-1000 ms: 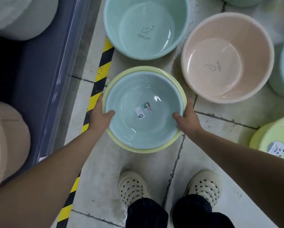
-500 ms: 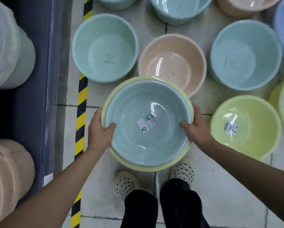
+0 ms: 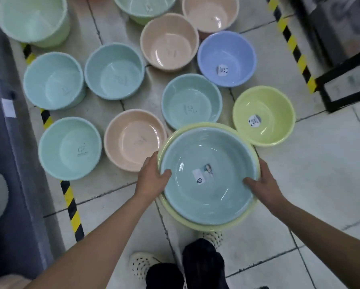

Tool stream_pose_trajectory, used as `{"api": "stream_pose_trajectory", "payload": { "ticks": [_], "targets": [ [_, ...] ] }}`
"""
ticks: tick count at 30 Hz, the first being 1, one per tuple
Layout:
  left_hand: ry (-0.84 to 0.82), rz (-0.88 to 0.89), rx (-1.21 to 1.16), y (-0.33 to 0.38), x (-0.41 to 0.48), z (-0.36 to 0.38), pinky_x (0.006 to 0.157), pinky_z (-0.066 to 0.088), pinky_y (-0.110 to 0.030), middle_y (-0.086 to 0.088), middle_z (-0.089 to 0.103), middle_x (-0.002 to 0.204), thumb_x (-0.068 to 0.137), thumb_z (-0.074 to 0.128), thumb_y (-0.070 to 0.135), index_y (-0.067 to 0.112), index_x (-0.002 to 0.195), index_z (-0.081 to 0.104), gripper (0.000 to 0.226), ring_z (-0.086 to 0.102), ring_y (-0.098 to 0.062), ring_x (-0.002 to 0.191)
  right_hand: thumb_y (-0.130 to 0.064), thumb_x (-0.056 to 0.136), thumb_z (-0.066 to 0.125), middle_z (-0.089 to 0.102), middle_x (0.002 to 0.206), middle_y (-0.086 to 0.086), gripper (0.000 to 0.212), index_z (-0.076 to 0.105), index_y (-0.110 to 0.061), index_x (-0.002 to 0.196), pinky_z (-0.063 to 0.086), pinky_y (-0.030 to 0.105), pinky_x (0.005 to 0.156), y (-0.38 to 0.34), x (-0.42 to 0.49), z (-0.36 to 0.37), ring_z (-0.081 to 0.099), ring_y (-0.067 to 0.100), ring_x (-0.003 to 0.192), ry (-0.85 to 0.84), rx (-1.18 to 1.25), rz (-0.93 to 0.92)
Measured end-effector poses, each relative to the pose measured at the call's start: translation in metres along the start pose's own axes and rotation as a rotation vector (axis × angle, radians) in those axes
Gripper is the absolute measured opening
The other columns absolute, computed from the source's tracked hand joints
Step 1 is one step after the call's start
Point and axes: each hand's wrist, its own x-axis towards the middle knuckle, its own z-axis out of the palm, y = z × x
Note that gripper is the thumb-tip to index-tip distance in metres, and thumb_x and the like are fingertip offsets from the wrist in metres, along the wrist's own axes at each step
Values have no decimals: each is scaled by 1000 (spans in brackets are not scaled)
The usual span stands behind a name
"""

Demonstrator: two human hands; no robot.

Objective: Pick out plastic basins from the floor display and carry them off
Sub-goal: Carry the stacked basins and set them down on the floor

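I hold a teal basin [image 3: 208, 197] nested inside a yellow basin [image 3: 216, 225], lifted above the floor in front of me. My left hand [image 3: 152, 178] grips the left rims, thumb inside the teal basin. My right hand [image 3: 262, 184] grips the right rims the same way. A paper label lies on the teal basin's bottom. On the tiled floor beyond stand several more basins: a peach basin [image 3: 133, 140], a teal basin [image 3: 190, 103], a yellow-green basin [image 3: 264, 117], a blue basin [image 3: 227, 57].
A yellow-and-black floor stripe [image 3: 68, 197] runs along a grey shelf edge [image 3: 14, 155] on the left. Another stripe [image 3: 295, 53] and a black frame [image 3: 345, 84] are at the right. My white perforated shoes [image 3: 141, 263] stand on the tiles below the basins.
The view has risen and swung right, so more of the floor display shows. The nested basins stay in both hands, now further from the floor and to the right.
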Motion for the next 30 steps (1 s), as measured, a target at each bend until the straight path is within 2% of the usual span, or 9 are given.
{"api": "stream_pose_trajectory", "payload": {
  "ticks": [3, 6, 9, 12, 15, 20, 23, 27, 30],
  "targets": [
    [-64, 9, 47, 29, 14, 25, 94, 51, -44, 1, 63, 110, 72, 59, 37, 31, 130, 51, 58, 60, -21, 105, -33, 65, 60, 57, 117, 2, 86, 31, -28, 145, 44, 34, 83, 16, 8, -30, 57, 26, 102, 2, 4, 26],
    [-100, 29, 73, 49, 28, 47, 93, 52, -44, 5, 66, 113, 72, 61, 36, 35, 127, 52, 55, 63, -18, 105, -37, 65, 59, 58, 114, 2, 89, 25, -29, 147, 45, 33, 80, 38, 20, -49, 58, 27, 96, 1, -6, 73],
    [-129, 54, 75, 63, 45, 72, 89, 54, -36, 6, 69, 109, 77, 67, 21, 28, 125, 57, 50, 66, -16, 100, -39, 65, 59, 59, 112, 4, 88, 25, -29, 146, 48, 36, 80, 58, 37, -59, 59, 28, 94, 29, 9, 122],
    [-149, 88, 136, 66, 64, 97, 80, 48, -28, 5, 68, 105, 82, 69, 15, 19, 123, 59, 42, 65, -17, 96, -37, 65, 58, 58, 109, 5, 87, 25, -29, 145, 47, 35, 79, 77, 52, -59, 58, 28, 92, 54, 55, 175],
    [-191, 101, 197, 58, 89, 118, 80, 52, -31, 3, 69, 103, 82, 68, 20, 17, 119, 61, 38, 66, -19, 92, -34, 65, 59, 60, 111, 5, 85, 26, -30, 144, 52, 41, 83, 98, 73, -51, 61, 31, 98, 78, 111, 197],
    [-168, 90, 281, 15, 134, 155, 81, 57, -41, -4, 71, 101, 76, 64, 28, 17, 112, 62, 38, 67, -24, 92, -32, 70, 60, 57, 114, 2, 85, 24, -28, 147, 45, 35, 80, 140, 115, -18, 58, 29, 100, 97, 138, 219],
    [-135, 52, 322, -13, 156, 175, 83, 55, -45, -10, 67, 102, 70, 59, 38, 16, 112, 60, 47, 65, -31, 94, -18, 84, 63, 55, 115, 0, 76, 23, -29, 147, 42, 31, 78, 165, 140, 6, 56, 27, 99, 112, 157, 231],
    [-120, 21, 368, -30, 175, 197, 90, 51, -45, -16, 59, 112, 80, 68, 23, 10, 121, 58, 45, 59, -36, 102, -18, 85, 60, 53, 118, 2, 78, 19, -29, 151, 42, 32, 81, 190, 165, 33, 54, 28, 100, 148, 200, 281],
    [-108, 26, 381, -42, 190, 208, 93, 49, -44, -19, 56, 116, 79, 68, 20, 6, 115, 61, 40, 57, -37, 104, -15, 88, 58, 52, 120, 4, 79, 14, -29, 153, 44, 34, 82, 206, 177, 49, 54, 29, 101, 163, 223, 334]
  ]
}}
